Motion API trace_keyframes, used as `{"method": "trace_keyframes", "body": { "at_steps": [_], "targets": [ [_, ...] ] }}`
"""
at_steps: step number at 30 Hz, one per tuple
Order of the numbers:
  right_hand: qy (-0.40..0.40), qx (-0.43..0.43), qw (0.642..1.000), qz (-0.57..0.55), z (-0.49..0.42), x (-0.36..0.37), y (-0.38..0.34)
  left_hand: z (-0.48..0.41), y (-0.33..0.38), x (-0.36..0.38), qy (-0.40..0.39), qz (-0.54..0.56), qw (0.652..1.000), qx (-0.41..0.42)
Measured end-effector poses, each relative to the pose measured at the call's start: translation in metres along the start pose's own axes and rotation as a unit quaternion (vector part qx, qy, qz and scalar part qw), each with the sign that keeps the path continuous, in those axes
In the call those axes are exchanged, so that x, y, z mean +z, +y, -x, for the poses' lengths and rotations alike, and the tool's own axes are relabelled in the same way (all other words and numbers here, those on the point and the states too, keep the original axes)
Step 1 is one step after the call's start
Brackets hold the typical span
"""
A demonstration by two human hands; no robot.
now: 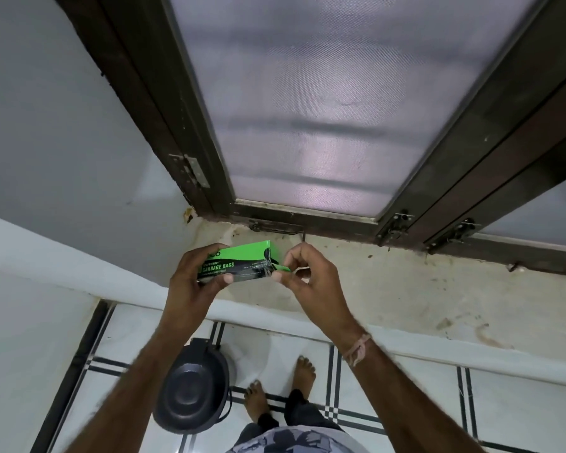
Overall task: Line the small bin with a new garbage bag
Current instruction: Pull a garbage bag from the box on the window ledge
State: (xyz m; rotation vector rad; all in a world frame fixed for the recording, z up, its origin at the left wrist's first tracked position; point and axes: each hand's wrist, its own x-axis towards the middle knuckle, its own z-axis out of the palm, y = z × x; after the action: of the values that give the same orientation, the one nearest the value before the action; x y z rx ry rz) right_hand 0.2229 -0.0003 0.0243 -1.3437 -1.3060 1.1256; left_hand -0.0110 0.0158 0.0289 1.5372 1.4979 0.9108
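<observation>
- opening the garbage bag box (239,260) is judged to be the step in hand; the box is held above the stained window ledge (389,289).
- the box's left end is grasped by the left hand (193,276), fingers curled round it.
- the green end flap (283,268) on the right is pinched by the right hand (311,276).
- the small bin (192,387) is seen on the tiled floor, near and left of the bare feet (258,400), its dark lid down.
- next, the flap would need to be pulled open and one bag drawn out while the box is kept steady.
</observation>
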Motion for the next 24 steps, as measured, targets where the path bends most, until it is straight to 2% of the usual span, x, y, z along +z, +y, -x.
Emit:
{"method": "trace_keyframes", "body": {
  "at_steps": [4,9,17,20,24],
  "targets": [
    [0.032,-0.006,0.998,-0.061,0.007,0.001,-0.006,0.002,0.003,0.003,0.022,0.008,1.0,-0.012],
    [0.054,0.015,0.997,-0.059,0.006,0.005,-0.006,0.004,0.009,0.008,0.012,0.006,1.0,-0.009],
    [0.097,-0.029,0.995,-0.022,0.01,0.01,-0.009,0.008,0.012,0.011,0.035,0.03,0.999,-0.019],
    [0.086,-0.019,0.996,-0.023,0.008,0.008,-0.008,0.008,0.017,0.008,0.031,0.002,0.999,0.005],
    [0.004,0.064,0.991,-0.117,0.004,-0.004,-0.003,0.0,0.037,-0.001,0.013,-0.112,0.99,0.081]
  ]
}}
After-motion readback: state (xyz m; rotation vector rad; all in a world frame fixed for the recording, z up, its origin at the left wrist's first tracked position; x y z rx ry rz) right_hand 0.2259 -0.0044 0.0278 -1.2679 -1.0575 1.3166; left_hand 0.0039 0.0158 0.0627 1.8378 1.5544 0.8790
